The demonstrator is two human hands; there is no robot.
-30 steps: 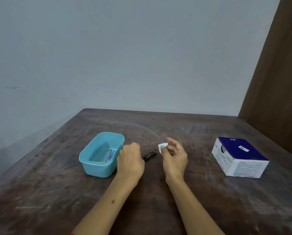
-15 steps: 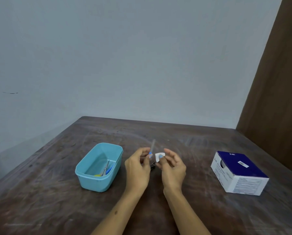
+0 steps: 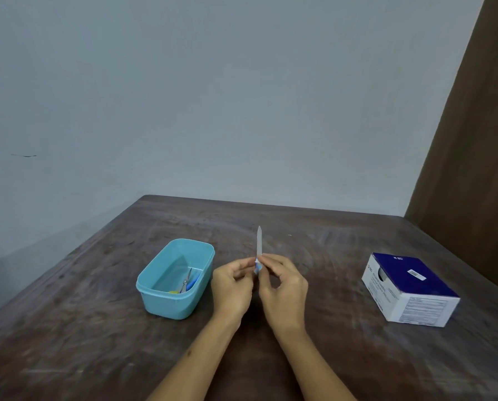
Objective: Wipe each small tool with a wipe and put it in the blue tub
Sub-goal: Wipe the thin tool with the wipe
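I read the task as partly done. The blue tub [image 3: 176,280], left of centre in the frame, already holds a few small tools [image 3: 186,283] — what looks like a small pair of scissors, something with a blue handle and a bit of yellow at the near end; I cannot make out their exact number. Whether those have been wiped I cannot tell, though lying in the tub suggests it.

The tool in hand is a slim, pale nail file [image 3: 259,241], held upright at the centre of the frame, its pointed tip up and its blue lower end down between the fingertips. My left hand [image 3: 232,285] pinches that lower end from the left, thumb and fingers curled around it. My right hand [image 3: 284,287] meets it from the right, fingers curled, pinching a small white wipe [image 3: 257,260] against the file just where the pale blade begins. So both grips sit at the bottom of the file, and nearly all of the blade stands clear above them — not yet covered by the wipe.

My judgement: the wiping of this file is only starting; the wipe needs to run up the blade, then the file goes left into the tub, which sits just beside the left hand.

At the right of the frame a blue-and-white box [image 3: 409,289] rests on the dark wooden table [image 3: 328,357]. I see no other loose tools on the table.
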